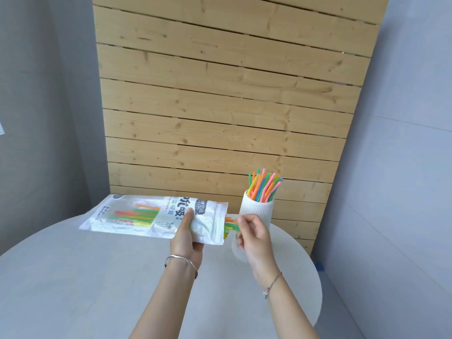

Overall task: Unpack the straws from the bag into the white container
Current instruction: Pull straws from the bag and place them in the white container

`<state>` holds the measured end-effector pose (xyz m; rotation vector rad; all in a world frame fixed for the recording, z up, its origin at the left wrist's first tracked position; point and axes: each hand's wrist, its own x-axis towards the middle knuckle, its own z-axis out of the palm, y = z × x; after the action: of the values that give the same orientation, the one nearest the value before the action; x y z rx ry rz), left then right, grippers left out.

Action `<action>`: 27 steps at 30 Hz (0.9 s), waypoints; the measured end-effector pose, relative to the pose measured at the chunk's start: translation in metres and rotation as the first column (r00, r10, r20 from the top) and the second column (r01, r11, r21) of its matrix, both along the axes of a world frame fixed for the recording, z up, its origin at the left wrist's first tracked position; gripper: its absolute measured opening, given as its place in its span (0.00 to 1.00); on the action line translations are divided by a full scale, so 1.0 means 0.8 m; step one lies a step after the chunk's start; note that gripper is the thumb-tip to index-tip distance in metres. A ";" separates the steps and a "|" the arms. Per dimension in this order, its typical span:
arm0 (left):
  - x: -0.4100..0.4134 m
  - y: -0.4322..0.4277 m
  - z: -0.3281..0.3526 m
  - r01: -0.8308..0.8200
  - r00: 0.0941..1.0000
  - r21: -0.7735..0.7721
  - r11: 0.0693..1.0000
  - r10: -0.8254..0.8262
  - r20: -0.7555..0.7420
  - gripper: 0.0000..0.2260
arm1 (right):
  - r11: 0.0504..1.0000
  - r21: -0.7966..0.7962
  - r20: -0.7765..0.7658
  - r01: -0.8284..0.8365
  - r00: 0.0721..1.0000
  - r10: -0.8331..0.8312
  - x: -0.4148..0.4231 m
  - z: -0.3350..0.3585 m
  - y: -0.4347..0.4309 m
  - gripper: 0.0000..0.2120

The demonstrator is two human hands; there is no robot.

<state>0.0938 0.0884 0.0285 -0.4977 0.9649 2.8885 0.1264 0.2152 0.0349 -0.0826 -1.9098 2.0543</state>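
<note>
My left hand (187, 238) grips a white and clear plastic bag (137, 216) near its open right end and holds it level just above the table. Coloured straws show through the bag's clear window. A few orange and green straws (230, 225) stick out of the bag's mouth, and the fingertips of my right hand (254, 237) pinch their ends. Behind my right hand stands the white ribbed container (256, 209), upright, with several bright straws (264, 187) fanned out of its top.
The round grey table (97, 277) spreads in front of me, its edge curving away at the right. A wooden slat panel (220, 106) backs the table. A second white ribbed shape (237, 252) shows under my right hand, partly hidden.
</note>
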 end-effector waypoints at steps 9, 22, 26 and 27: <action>0.005 0.006 0.002 0.039 0.999 0.098 0.994 -0.041 0.023 0.16 | 0.979 -0.194 -0.040 0.056 0.997 -0.065 0.006 0.009 0.016 0.03; 0.006 0.011 -0.003 0.042 0.998 0.118 0.992 -0.046 0.032 0.19 | 0.961 -0.188 -0.071 0.203 0.973 -0.219 0.005 0.017 0.036 0.10; 0.014 0.030 -0.002 0.077 0.996 0.087 0.993 -0.081 0.046 0.19 | 0.998 -0.039 -0.054 0.052 0.997 -0.054 0.002 0.010 0.014 0.08; 0.017 0.034 -0.002 0.082 0.995 0.083 0.993 -0.086 0.048 0.19 | 0.999 -0.008 -0.038 0.053 0.998 -0.054 0.000 0.009 0.012 0.08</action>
<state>0.1072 0.1153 0.0266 -0.5103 0.8367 2.8123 0.1266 0.2252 0.0423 -0.0941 -1.8577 2.0133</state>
